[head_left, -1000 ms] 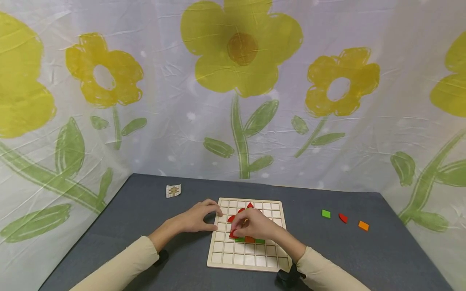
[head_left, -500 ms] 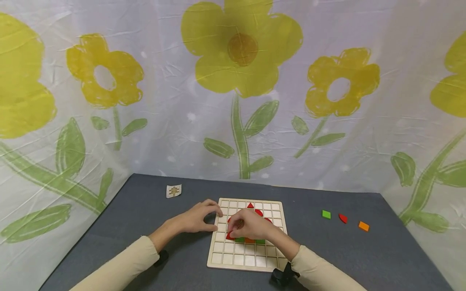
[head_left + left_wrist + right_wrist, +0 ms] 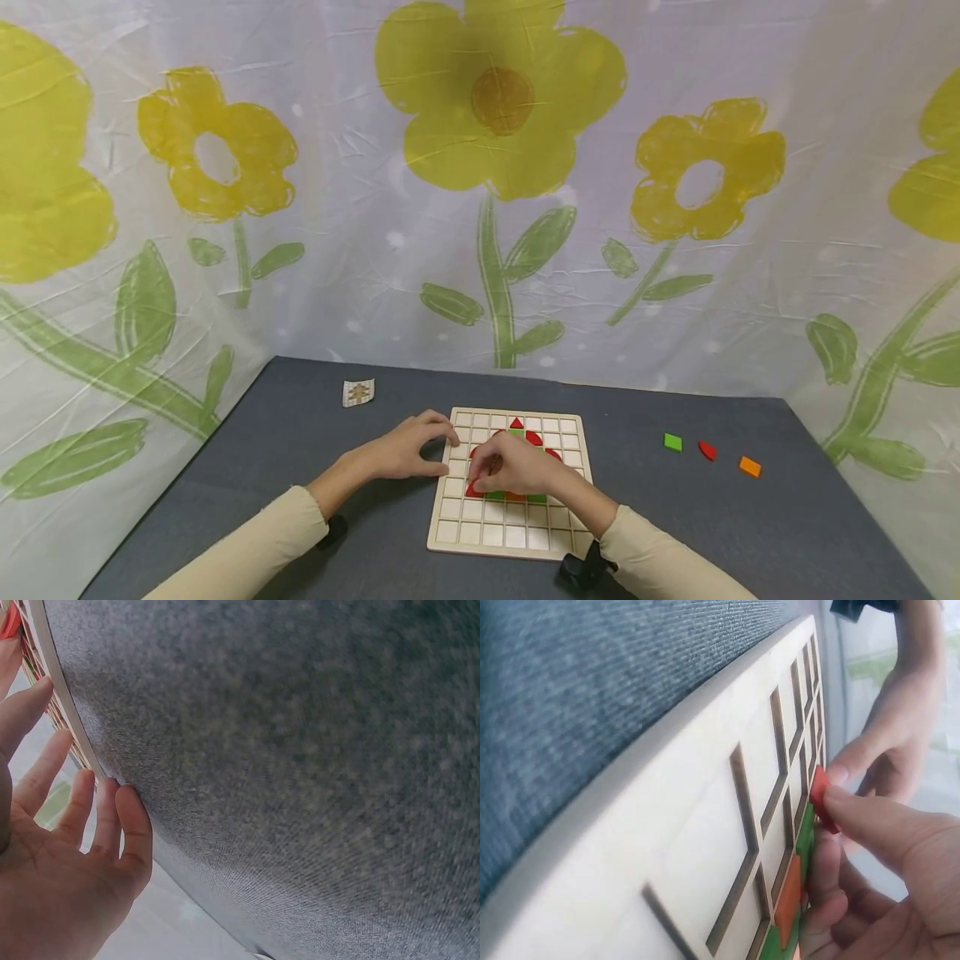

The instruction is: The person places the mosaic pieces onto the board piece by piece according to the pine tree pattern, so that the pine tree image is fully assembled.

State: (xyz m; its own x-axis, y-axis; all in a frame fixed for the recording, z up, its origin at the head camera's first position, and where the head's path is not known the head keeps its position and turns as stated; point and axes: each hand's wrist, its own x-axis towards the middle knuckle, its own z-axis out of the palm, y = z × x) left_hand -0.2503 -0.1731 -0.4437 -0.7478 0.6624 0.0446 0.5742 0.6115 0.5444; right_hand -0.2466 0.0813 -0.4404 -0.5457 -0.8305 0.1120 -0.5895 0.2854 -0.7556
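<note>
My right hand (image 3: 517,463) is over the wooden grid board (image 3: 480,547), its thumb and fingers pinching a small red tile (image 3: 821,796). That tile stands tilted at the left end of a row holding a green tile (image 3: 805,836) and an orange tile (image 3: 788,900). My left hand (image 3: 411,447) touches the board's left edge with thumb and fingers spread. A red triangle tile (image 3: 517,423) and a curved red tile (image 3: 533,437) lie in cells higher up. The right hand covers the middle of the board.
On the dark table to the right lie a green square tile (image 3: 672,442), a red curved tile (image 3: 707,450) and an orange square tile (image 3: 750,467). A small patterned card (image 3: 357,393) lies at the back left. A flowered cloth (image 3: 337,250) hangs behind.
My right hand has shifted slightly left along the board with the red tile, then stayed nearly still. The left hand has kept its place on the board's edge.
</note>
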